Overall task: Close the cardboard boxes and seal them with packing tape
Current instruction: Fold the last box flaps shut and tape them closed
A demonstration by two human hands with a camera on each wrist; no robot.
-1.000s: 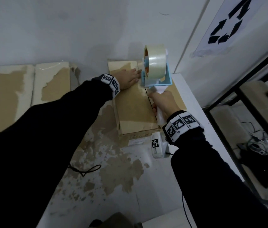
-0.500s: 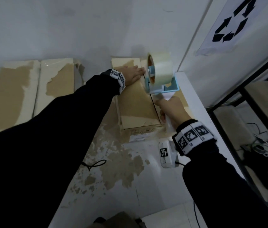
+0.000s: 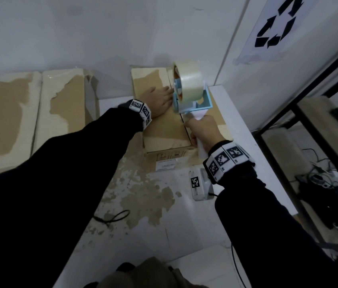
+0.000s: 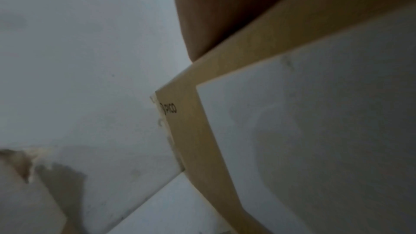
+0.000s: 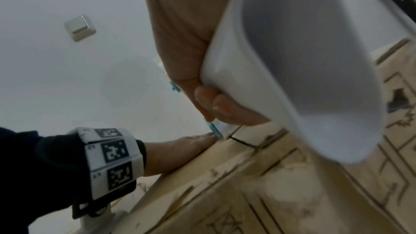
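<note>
Boxes: three [image 3: 164, 121]; tape dispenser [image 3: 193, 94]: one; hands: two.

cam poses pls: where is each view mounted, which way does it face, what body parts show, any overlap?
Head: looks down from above at the cardboard box; both sleeves, left hand flat on it, right hand gripping the tape dispenser.
Left wrist: low beside the box, toward the wall; palm edge only.
Right wrist: under the dispenser handle; gripping fingers, left hand.
Shared: head and right wrist both show the left hand on the box.

Left hand [image 4: 216, 15] resting on cardboard box [image 4: 202, 131] edge — white wall [image 4: 78, 60] behind
</note>
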